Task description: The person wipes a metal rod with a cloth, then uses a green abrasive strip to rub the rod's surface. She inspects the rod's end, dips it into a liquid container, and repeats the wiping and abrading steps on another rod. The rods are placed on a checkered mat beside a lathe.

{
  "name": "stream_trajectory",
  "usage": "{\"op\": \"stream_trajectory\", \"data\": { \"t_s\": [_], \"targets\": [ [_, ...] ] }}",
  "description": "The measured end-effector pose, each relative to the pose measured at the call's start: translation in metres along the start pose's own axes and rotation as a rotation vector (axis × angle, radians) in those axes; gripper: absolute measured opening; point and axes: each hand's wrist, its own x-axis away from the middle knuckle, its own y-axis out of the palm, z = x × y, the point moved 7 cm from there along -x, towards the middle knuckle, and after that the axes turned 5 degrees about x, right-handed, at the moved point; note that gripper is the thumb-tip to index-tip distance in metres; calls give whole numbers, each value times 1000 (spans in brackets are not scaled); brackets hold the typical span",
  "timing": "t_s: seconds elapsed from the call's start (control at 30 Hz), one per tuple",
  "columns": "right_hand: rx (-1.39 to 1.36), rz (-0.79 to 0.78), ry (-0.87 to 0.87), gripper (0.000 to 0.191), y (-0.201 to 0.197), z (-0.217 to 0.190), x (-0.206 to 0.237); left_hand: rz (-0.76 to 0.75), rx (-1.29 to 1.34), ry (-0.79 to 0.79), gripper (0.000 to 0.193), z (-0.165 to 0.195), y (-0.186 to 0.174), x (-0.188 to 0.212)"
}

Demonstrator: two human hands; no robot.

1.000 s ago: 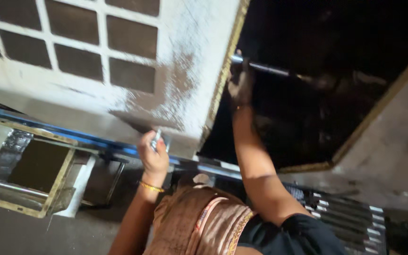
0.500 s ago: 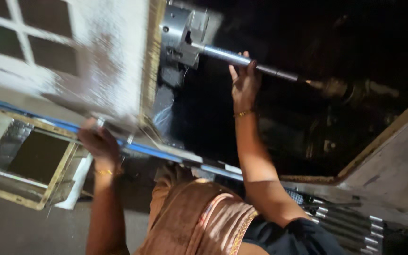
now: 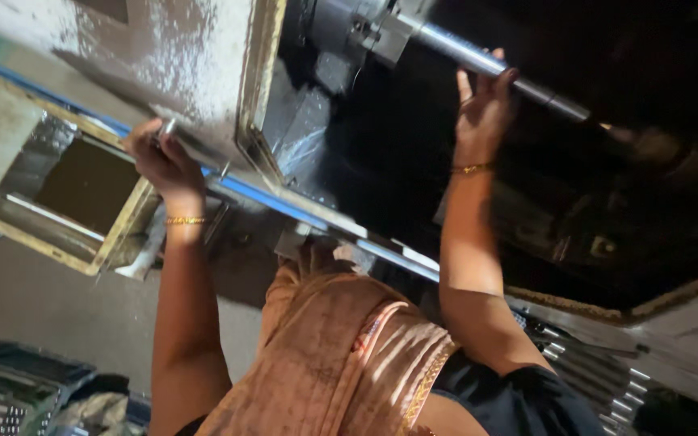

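Note:
My right hand (image 3: pixel 482 109) reaches into the dark machine bay and grips a long steel shaft (image 3: pixel 519 81) that sticks out of the chuck (image 3: pixel 353 28). My left hand (image 3: pixel 159 157) is closed on the metal handle (image 3: pixel 166 129) of the grey sliding door (image 3: pixel 179 64), which stands to the left of the opening. A gold bangle sits on each wrist. Orange-brown cloth (image 3: pixel 341 355) covers my front at the bottom of the view.
A blue rail (image 3: pixel 284 206) runs under the door. Left of it is a yellow-framed bin (image 3: pixel 50 182) with a dark inside. Several finished steel shafts lie in racks at the lower left (image 3: pixel 2 404) and lower right (image 3: pixel 599 363).
The door has slid further left with my left hand on its handle, baring the chuck. My right hand has stayed on the shaft.

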Motion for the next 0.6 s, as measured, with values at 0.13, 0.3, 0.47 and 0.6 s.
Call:
{"op": "stream_trajectory", "data": {
  "t_s": [0.13,0.3,0.47,0.6],
  "targets": [
    [31,65,-34,48,-12,1,-4,-6,201,-122,39,-9,3,2],
    [35,78,-31,54,-13,3,-4,-7,163,-75,37,-8,2,4],
    [-9,92,-24,51,-9,3,-1,-14,99,-83,41,-10,-1,3],
    [-43,113,-3,49,-2,0,3,-21,65,-43,44,-4,-3,1]
  ]
}}
